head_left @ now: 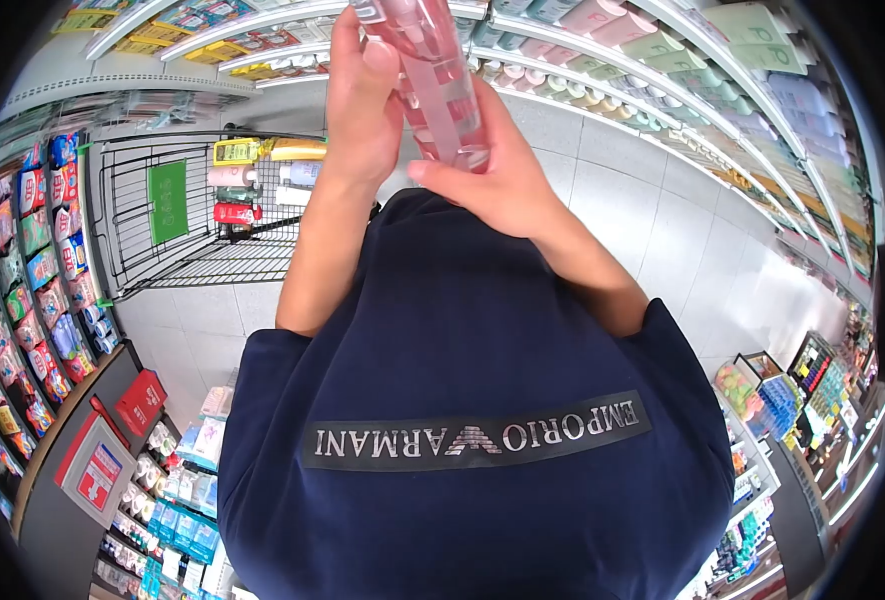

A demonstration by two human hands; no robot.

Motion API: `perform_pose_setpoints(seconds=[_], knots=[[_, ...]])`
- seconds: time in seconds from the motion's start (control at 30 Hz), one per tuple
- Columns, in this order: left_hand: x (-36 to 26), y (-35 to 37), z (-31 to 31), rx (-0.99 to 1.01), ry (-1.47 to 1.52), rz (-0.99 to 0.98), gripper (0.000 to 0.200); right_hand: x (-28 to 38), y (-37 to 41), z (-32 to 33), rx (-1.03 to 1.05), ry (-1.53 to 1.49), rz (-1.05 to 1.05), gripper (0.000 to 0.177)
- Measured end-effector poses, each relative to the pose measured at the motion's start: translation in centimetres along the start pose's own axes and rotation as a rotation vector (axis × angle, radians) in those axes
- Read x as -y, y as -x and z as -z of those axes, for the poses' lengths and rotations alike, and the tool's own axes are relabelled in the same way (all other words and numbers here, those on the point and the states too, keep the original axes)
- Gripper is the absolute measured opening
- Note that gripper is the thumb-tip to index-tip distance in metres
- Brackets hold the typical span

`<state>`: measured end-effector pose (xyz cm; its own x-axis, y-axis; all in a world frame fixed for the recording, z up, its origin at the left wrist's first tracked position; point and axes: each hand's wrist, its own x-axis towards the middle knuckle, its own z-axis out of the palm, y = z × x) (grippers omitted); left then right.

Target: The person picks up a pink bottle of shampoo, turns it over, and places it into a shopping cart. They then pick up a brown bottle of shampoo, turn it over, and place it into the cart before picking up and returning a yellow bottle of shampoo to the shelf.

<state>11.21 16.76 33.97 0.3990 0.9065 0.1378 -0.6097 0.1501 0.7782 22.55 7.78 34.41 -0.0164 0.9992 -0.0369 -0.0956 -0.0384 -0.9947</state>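
Observation:
Both hands are raised in front of my chest around a clear pink bottle (441, 100), with a long pale strip running along its middle. The far end of the bottle is cut off by the top of the view. My left hand (365, 105) is closed against its left side, thumb uppermost. Lower down, my right hand (498, 165) wraps the bottle's right side and near end, its thumb lying across that end. Most fingers of both hands are hidden behind the bottle.
A wire shopping cart (128, 215) with a green panel (169, 203) stands at my left, holding several packaged products (233, 178). Shelves of bottles (663, 70) curve along the front and right. Racks of colourful packets (53, 270) stand at far left, and pale floor tiles (603, 190) lie between.

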Motion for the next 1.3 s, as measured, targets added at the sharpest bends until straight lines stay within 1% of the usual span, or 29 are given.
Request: perform_pose_setpoints(seconds=[0.03,0.07,0.13,0.17,0.2,0.27,0.3,0.33,0.4,0.43,0.5,0.53,0.6,0.63,0.7,0.73,0.8,0.83,0.97,1.03,1.07,1.13,1.17,1.2,1.3], knots=[[0.0,-0.1,0.6,0.036,0.033,0.012,0.075,0.5,0.2,0.7,0.065,-0.111,-0.173,0.078],[0.1,-0.3,0.6,0.034,0.034,0.012,0.075,0.4,0.2,1.3,0.067,-0.111,-0.175,0.078],[0.3,-0.9,0.5,-0.109,0.013,0.021,0.068,0.7,-0.2,2.1,0.334,-0.529,-0.383,0.069],[-0.1,-0.8,2.3,-0.058,-0.177,0.166,0.058,1.5,0.3,1.9,0.309,-0.647,-0.38,0.06],[-0.2,-0.8,1.9,-0.061,-0.176,0.163,0.058,1.2,0.3,1.8,0.312,-0.645,-0.382,0.06],[-0.9,-0.8,0.6,0.004,-0.141,0.266,0.059,0.1,0.4,1.3,0.362,-0.701,-0.236,0.058],[-1.2,-0.9,0.6,0.055,-0.14,0.271,0.06,-0.3,0.4,1.2,0.363,-0.683,-0.222,0.057],[-1.4,-0.9,0.6,0.051,-0.139,0.267,0.06,-0.4,0.3,1.2,0.368,-0.681,-0.224,0.057],[-1.7,-0.8,0.5,0.074,-0.061,0.258,0.052,-0.5,0.2,1.3,0.363,-0.624,-0.239,0.056],[-1.9,-0.8,0.5,0.072,-0.06,0.255,0.052,-0.4,0.1,1.4,0.365,-0.623,-0.24,0.056],[-2.4,-0.8,0.2,0.152,0.083,0.259,0.056,-0.1,-0.3,1.6,0.407,-0.643,-0.248,0.055],[-2.8,-0.6,-0.3,0.147,0.08,0.252,0.056,0.2,-0.4,1.8,0.416,-0.641,-0.249,0.055],[-3.5,-0.2,-1.6,-0.022,0.03,0.155,0.046,0.6,-0.7,2.1,0.44,-0.629,-0.269,0.052],[-3.3,-0.2,-1.3,-0.028,0.026,0.143,0.046,0.5,-0.9,2.4,0.454,-0.627,-0.268,0.052],[-2.8,-0.4,-0.5,-0.149,-0.151,0.055,0.053,-0.1,-1.4,2.9,0.381,-0.432,-0.213,0.047],[-3.0,-0.4,-0.6,-0.159,-0.156,0.042,0.053,0.0,-1.6,2.9,0.398,-0.43,-0.212,0.047],[-3.5,-0.7,-1.2,-0.141,-0.217,-0.025,0.041,0.2,-2.2,2.7,0.27,-0.397,-0.29,0.042],[-3.0,-0.9,-0.3,-0.219,-0.163,-0.104,0.034,0.2,-2.6,2.9,0.285,-0.406,-0.274,0.039],[-3.6,-0.6,-1.8,-0.263,-0.177,-0.12,0.034,0.8,-4.0,3.4,0.379,-0.355,-0.237,0.043],[-3.8,-0.6,-2.2,-0.335,-0.334,-0.207,0.034,1.3,-4.8,3.4,0.402,-0.26,-0.152,0.05],[-4.0,-0.7,-2.6,-0.359,-0.346,-0.227,0.034,1.3,-5.2,3.5,0.435,-0.262,-0.15,0.05],[-4.2,-0.7,-3.3,-0.469,-0.277,-0.222,0.035,1.0,-6.0,3.9,0.504,-0.212,-0.184,0.056],[-4.3,-0.7,-3.7,-0.52,-0.274,-0.219,0.034,0.9,-6.3,4.1,0.536,-0.211,-0.185,0.056],[-4.2,-0.6,-3.9,-0.544,-0.28,-0.241,0.034,0.9,-6.7,4.3,0.581,-0.217,-0.192,0.056],[-3.7,-0.1,-4.0,-0.624,-0.334,-0.184,0.034,0.5,-8.1,4.8,0.739,-0.215,-0.214,0.056]])
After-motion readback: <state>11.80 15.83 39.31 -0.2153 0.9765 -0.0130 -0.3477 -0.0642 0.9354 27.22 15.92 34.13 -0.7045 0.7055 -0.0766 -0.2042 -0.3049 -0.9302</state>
